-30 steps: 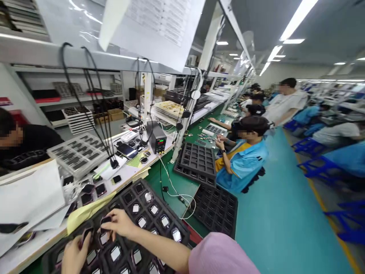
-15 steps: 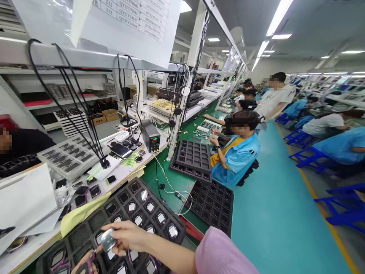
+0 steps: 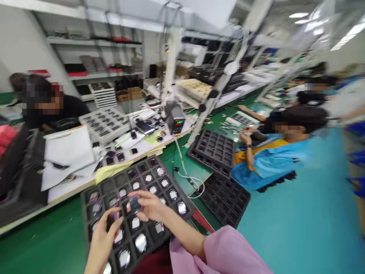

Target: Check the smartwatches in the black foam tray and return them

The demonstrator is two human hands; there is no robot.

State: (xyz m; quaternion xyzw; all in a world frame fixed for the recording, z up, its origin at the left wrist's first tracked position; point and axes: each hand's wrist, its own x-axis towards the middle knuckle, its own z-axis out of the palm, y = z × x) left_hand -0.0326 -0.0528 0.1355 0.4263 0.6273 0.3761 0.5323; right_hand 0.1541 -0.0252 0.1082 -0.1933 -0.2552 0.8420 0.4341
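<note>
My right hand (image 3: 149, 205) is closed around a small, dark, glossy square piece with rounded corners (image 3: 135, 204), pinched between thumb and fingers. Lower and to the left, my left hand (image 3: 102, 234) has its thumb and forefinger apart. A purple-edged part (image 3: 116, 215) shows between those fingertips; whether they touch it is unclear from the blur. Both hands are over a black foam tray (image 3: 183, 186). Many of its pockets hold square, purple-rimmed parts with white or shiny centres, such as a part (image 3: 140, 242) near the front. A few pockets at the back left look bare.
A yellow sheet (image 3: 112, 172) lies along the tray's back edge. Behind are a power supply (image 3: 175, 118) with a lit display and white papers (image 3: 68, 160). More black trays (image 3: 225, 199) and a white cable stand to the right. Co-workers sit at right and far left.
The view has swung left and down, so more of the tray shows. My right hand still holds the square piece. My left hand has come further into view, its fingers now apart.
</note>
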